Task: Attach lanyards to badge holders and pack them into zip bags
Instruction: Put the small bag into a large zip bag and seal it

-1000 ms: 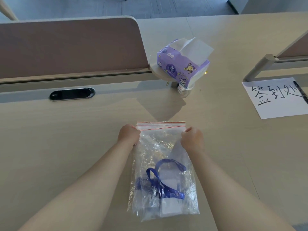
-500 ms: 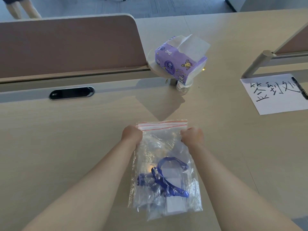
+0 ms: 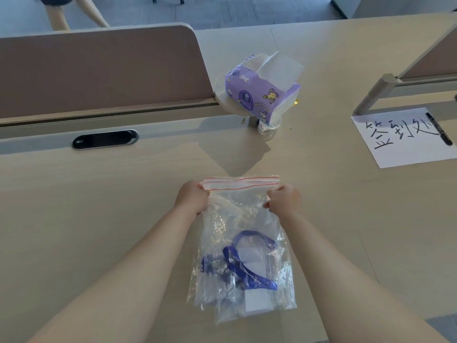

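Observation:
A clear zip bag [image 3: 237,214] with a red-lined seal strip hangs over the pale wooden desk [image 3: 99,206], held up by its top corners. My left hand [image 3: 191,199] pinches the left corner just below the seal. My right hand [image 3: 284,200] pinches the right corner. Inside the bag, near the bottom, lies a blue lanyard [image 3: 247,266] coiled over a clear badge holder with a white card [image 3: 256,299]. The fingertips of both hands are hidden behind the plastic.
A purple tissue pack [image 3: 259,92] sits on a small round stand behind the bag. A white sheet with handwritten characters [image 3: 405,139] and a black marker [image 3: 440,128] lie at the right. A brown desk divider [image 3: 99,68] and a black cable slot [image 3: 105,139] are at the left. A person's legs [image 3: 74,13] show beyond the divider.
Both hands keep their grip on the bag's top corners. The bag has shifted slightly and its contents have settled lower. A person's legs have come into sight at the top left.

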A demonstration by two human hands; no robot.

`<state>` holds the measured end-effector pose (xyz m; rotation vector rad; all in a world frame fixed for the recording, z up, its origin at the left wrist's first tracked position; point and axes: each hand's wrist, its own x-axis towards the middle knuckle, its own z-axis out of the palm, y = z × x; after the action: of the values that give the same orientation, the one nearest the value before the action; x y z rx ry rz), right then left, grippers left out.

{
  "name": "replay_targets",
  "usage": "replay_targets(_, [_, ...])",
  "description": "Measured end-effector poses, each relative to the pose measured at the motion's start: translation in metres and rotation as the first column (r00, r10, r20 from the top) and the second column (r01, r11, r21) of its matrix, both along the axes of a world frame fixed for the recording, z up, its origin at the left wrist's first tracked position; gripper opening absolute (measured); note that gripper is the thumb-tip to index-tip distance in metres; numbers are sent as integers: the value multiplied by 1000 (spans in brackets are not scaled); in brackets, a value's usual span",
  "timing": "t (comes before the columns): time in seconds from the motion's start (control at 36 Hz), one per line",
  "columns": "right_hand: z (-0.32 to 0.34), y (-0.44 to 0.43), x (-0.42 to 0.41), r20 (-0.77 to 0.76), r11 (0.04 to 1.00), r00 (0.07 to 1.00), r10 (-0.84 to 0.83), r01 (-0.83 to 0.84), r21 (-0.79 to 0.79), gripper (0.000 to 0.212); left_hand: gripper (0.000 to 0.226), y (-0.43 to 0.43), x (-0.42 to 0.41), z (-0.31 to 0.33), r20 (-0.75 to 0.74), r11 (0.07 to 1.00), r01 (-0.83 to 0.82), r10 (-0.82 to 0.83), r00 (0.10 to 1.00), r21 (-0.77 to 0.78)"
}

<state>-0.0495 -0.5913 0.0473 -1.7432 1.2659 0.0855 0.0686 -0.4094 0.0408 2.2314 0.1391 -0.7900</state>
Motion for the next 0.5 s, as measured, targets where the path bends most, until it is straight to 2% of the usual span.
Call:
replay_targets(0.08, [7, 3, -4, 73, 995, 993, -91, 88, 48, 27, 29, 3, -1, 11, 23, 999, 52, -52, 998, 11])
replay_targets(0.22, [26, 6, -11, 148, 985, 978, -147, 132, 108, 14, 32, 8, -8, 37, 33, 996, 83, -82, 996, -12])
replay_targets(0.31, [43, 10, -18, 204, 984, 965, -162, 141, 112, 17, 30, 10, -15, 54, 31, 998, 30, -28, 999, -63])
replay_targets(0.5, [106, 27, -40, 338, 986, 927, -163, 149, 68, 23, 15, 25, -37, 96, 172, 957, -45, 98, 980, -285])
